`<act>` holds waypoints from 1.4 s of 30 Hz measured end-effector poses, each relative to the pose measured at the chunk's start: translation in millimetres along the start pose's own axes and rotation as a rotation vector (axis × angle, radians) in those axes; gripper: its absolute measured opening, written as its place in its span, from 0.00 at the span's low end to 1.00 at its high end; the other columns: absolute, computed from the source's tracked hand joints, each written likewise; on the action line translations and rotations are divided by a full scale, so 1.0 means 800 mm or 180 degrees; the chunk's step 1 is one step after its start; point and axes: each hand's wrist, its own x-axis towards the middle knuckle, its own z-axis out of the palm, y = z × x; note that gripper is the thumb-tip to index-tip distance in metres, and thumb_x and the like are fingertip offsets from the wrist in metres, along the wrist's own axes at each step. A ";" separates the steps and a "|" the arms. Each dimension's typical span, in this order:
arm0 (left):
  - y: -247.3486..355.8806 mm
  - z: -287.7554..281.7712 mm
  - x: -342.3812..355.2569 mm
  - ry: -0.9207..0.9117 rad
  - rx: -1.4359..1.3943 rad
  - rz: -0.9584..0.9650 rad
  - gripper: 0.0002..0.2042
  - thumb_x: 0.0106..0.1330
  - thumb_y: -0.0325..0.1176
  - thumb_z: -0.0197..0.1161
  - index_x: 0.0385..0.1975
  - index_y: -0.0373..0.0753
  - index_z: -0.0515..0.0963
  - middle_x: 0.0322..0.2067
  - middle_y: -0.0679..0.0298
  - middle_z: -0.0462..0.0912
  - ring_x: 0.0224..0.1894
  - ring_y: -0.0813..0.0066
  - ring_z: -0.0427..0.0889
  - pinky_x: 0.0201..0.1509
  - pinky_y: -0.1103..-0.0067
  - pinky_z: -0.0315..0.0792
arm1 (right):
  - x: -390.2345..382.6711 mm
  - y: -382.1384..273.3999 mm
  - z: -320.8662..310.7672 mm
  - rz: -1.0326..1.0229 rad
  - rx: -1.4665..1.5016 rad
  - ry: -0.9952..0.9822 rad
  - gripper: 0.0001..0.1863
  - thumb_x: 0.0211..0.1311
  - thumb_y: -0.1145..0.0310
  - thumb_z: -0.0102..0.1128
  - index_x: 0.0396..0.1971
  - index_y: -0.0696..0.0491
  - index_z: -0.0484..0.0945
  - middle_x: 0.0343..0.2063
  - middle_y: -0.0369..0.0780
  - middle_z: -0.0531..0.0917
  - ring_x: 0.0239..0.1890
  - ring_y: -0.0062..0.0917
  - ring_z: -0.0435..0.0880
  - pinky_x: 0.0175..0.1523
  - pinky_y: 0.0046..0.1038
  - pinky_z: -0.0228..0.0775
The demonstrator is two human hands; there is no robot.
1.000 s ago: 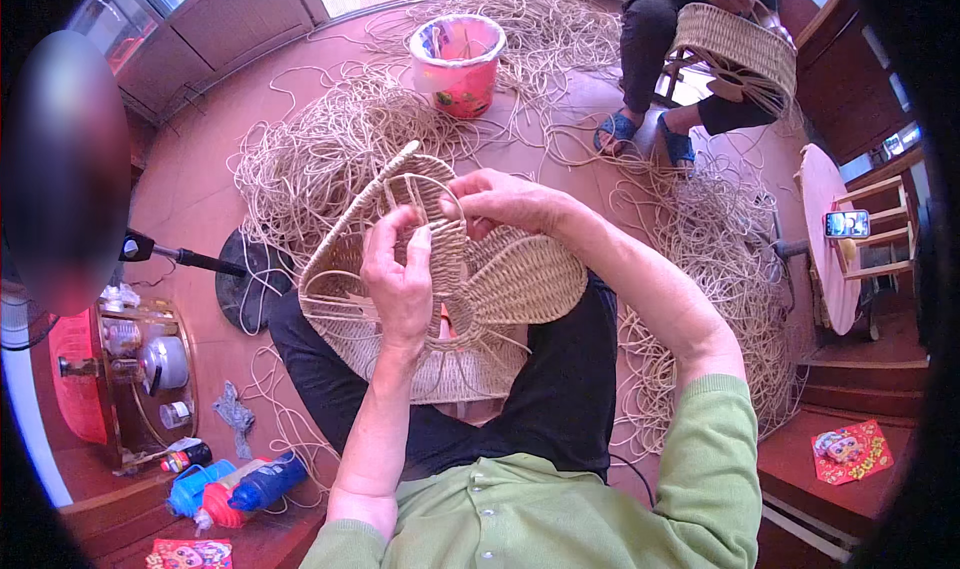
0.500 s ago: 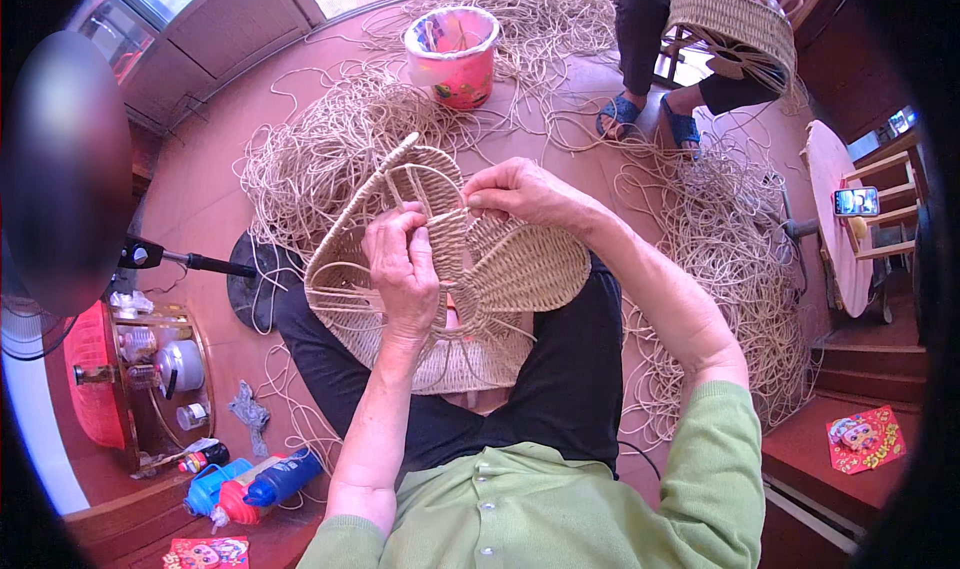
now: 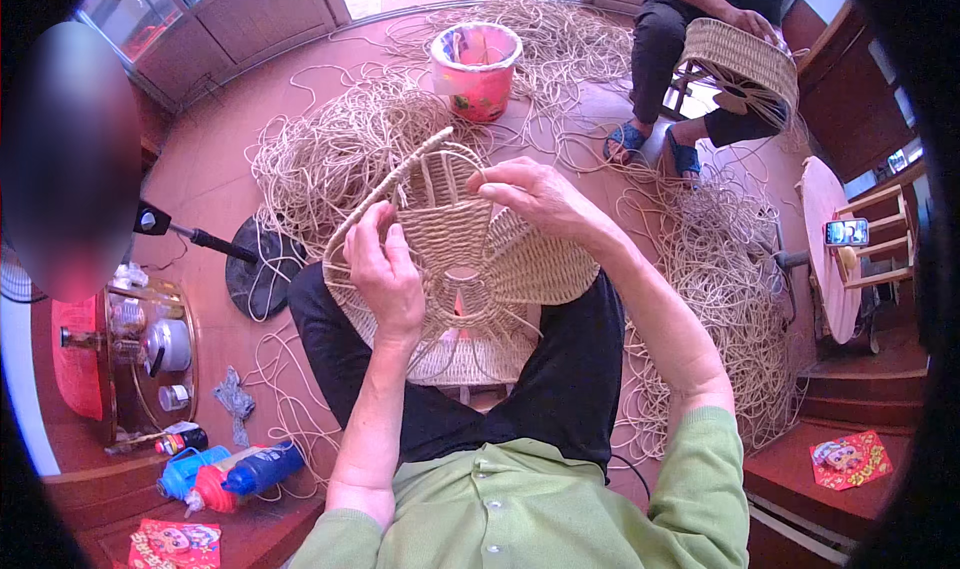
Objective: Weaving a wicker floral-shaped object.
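Observation:
A half-woven basket of tan cord rests between my knees. It has a ring-like opening at its middle and woven panels spreading out around it. At the upper right edge of the upright panel, my right hand is closed in a pinch on the frame or a cord there; the fingertips hide which. My left hand is beside that panel's left edge, fingers bent and thumb apart, with nothing visible between them. Bare upright ribs show above the weave, and a bound frame bar slants up on the left.
Heaps of loose cord lie ahead and to the right. A pink bucket stands beyond. Another person sits at the far right with a woven basket. A fan, bottles and a rack are at left, a round stool at right.
My left hand has moved left off the panel's weave and its fingers have loosened. The panel has turned to face me more. My right hand stays at its upper right edge.

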 end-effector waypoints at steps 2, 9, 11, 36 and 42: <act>-0.003 0.004 0.005 -0.0094 0.0823 0.0471 0.09 0.67 0.27 0.57 0.44 0.37 0.79 0.38 0.59 0.83 0.47 0.60 0.77 0.59 0.66 0.65 | 0.004 0.017 0.009 -0.0073 0.0213 0.0166 0.18 0.65 0.55 0.59 0.43 0.54 0.84 0.36 0.45 0.86 0.39 0.30 0.85 0.49 0.32 0.73; -0.034 -0.002 0.001 -0.0231 0.0642 0.0765 0.07 0.68 0.28 0.58 0.40 0.40 0.82 0.36 0.61 0.85 0.43 0.64 0.81 0.64 0.64 0.62 | -0.003 0.016 0.011 0.0509 0.0010 0.0157 0.16 0.61 0.56 0.63 0.37 0.53 0.86 0.27 0.41 0.86 0.32 0.24 0.84 0.43 0.31 0.73; -0.031 -0.005 -0.001 -0.0215 0.0404 0.0894 0.08 0.68 0.26 0.57 0.43 0.38 0.81 0.37 0.60 0.84 0.44 0.63 0.81 0.62 0.66 0.65 | -0.009 0.018 0.006 0.0539 -0.0163 0.0109 0.16 0.61 0.55 0.63 0.37 0.53 0.86 0.27 0.41 0.86 0.33 0.25 0.84 0.43 0.31 0.73; 0.042 0.012 -0.018 -0.1380 0.0967 0.1771 0.14 0.68 0.40 0.58 0.24 0.39 0.78 0.21 0.51 0.80 0.30 0.52 0.81 0.41 0.62 0.72 | -0.263 -0.055 0.235 0.0447 0.0840 -0.0180 0.16 0.69 0.62 0.55 0.47 0.58 0.81 0.42 0.47 0.84 0.48 0.38 0.82 0.55 0.36 0.73; -0.001 0.013 -0.049 -0.2868 0.1064 0.2746 0.13 0.65 0.40 0.61 0.22 0.40 0.78 0.21 0.55 0.79 0.27 0.55 0.80 0.36 0.64 0.72 | -0.328 -0.078 0.187 0.0609 0.0628 0.0931 0.07 0.65 0.70 0.60 0.36 0.56 0.84 0.31 0.40 0.87 0.35 0.29 0.86 0.42 0.31 0.78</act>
